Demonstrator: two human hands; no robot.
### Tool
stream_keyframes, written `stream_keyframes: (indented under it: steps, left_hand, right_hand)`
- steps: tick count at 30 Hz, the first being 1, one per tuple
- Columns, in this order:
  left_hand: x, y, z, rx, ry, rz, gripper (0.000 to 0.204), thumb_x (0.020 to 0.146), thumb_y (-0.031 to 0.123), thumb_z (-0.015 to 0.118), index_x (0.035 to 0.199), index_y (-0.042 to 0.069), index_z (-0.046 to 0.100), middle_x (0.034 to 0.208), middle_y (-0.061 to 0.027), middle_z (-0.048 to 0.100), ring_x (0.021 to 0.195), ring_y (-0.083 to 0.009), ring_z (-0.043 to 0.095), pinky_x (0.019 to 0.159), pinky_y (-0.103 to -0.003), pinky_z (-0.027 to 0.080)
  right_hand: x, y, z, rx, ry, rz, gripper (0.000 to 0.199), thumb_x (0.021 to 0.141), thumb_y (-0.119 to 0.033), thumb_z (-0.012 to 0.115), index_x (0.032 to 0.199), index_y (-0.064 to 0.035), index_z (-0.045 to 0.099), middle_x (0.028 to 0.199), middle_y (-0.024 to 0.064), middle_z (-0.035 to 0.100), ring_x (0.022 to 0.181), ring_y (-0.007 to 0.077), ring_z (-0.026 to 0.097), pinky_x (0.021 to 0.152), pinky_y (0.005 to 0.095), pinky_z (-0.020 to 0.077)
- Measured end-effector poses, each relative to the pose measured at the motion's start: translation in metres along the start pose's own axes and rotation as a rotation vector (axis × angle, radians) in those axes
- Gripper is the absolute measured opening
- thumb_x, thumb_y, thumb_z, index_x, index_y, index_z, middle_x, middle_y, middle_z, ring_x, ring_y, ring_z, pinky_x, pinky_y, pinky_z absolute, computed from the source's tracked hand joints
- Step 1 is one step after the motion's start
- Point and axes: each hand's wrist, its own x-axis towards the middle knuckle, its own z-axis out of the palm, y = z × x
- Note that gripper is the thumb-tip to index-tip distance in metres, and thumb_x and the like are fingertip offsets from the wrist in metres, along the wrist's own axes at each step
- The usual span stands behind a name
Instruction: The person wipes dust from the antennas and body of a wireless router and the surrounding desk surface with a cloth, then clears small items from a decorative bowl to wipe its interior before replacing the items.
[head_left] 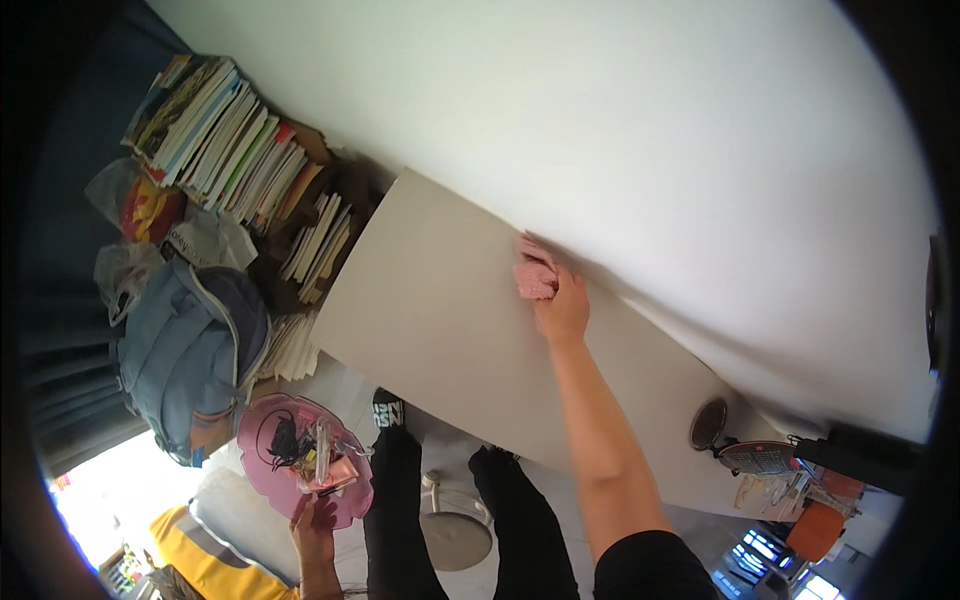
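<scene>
My right hand (566, 310) is closed round a crumpled pink cloth (536, 280) and presses it on the pale table top (430, 290), close to where the table meets the white wall. Low on the left, my left hand (315, 538) grips the near edge of a translucent pink plastic tray (256, 445) with a scalloped rim, held off the table. In the tray lie a coiled black cable (288, 442), clear plastic pieces and other small items too jumbled to name. Part of my left thumb and fingers is hidden at the tray's edge.
Rows of books (215, 140) and plastic bags (215, 238) stand beyond the table's left end, with a blue-grey backpack (185, 345) nearer. A round mirror (708, 423) and a dark keyboard-like item (757, 457) sit at the right end. Below is a round stool (455, 540).
</scene>
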Motion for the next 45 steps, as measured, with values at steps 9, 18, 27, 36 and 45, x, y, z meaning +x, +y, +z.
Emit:
stream_keyframes:
  steps: [9,18,27,36,45]
  left_hand:
    - [0.001,-0.017,0.003,-0.167,-0.009,-0.025,0.032,0.091,0.012,0.051,0.122,0.004,0.051,0.1,-0.0179,0.066,0.079,-0.0285,0.067,0.057,-0.032,0.051]
    - [0.023,-0.02,0.073,-0.089,-0.121,-0.049,0.028,0.09,0.011,0.053,0.118,0.006,0.056,0.098,-0.0171,0.067,0.079,-0.0286,0.067,0.059,-0.033,0.053]
    - [0.027,-0.013,0.087,0.019,-0.151,-0.069,0.033,0.09,0.012,0.055,0.122,0.006,0.054,0.1,-0.0179,0.067,0.081,-0.0295,0.068,0.058,-0.033,0.054]
    - [0.026,0.008,0.078,0.01,-0.103,-0.069,0.033,0.09,0.013,0.056,0.122,0.005,0.054,0.099,-0.0182,0.067,0.079,-0.0292,0.068,0.056,-0.031,0.053]
    - [0.028,0.012,0.058,-0.025,-0.042,-0.024,0.032,0.09,0.014,0.055,0.12,0.005,0.055,0.098,-0.0176,0.067,0.079,-0.0292,0.068,0.055,-0.032,0.054]
  right_hand:
    - [0.005,-0.057,0.021,0.073,-0.008,-0.065,0.039,0.071,-0.004,0.061,0.109,-0.0108,0.059,0.108,0.0124,0.056,0.093,0.0348,0.058,0.079,0.0419,0.0485]
    - [0.001,-0.097,0.037,-0.115,0.083,-0.316,0.053,0.07,-0.004,0.063,0.12,-0.019,0.056,0.107,0.007,0.056,0.1,0.028,0.057,0.078,0.0378,0.0506]
    - [0.021,-0.118,0.04,-0.072,0.084,-0.208,0.049,0.071,-0.004,0.065,0.119,-0.0155,0.057,0.117,0.0086,0.055,0.099,0.0264,0.055,0.08,0.0411,0.047]
    - [0.039,-0.201,0.051,0.56,-0.221,-0.253,0.027,0.079,-0.01,0.06,0.106,-0.0134,0.061,0.108,0.0051,0.058,0.102,0.0244,0.053,0.079,0.0416,0.0455]
    - [0.009,-0.219,0.075,-0.013,-0.735,-0.538,0.028,0.07,-0.003,0.055,0.093,-0.0127,0.069,0.097,0.0081,0.062,0.094,0.0296,0.058,0.081,0.0404,0.0469]
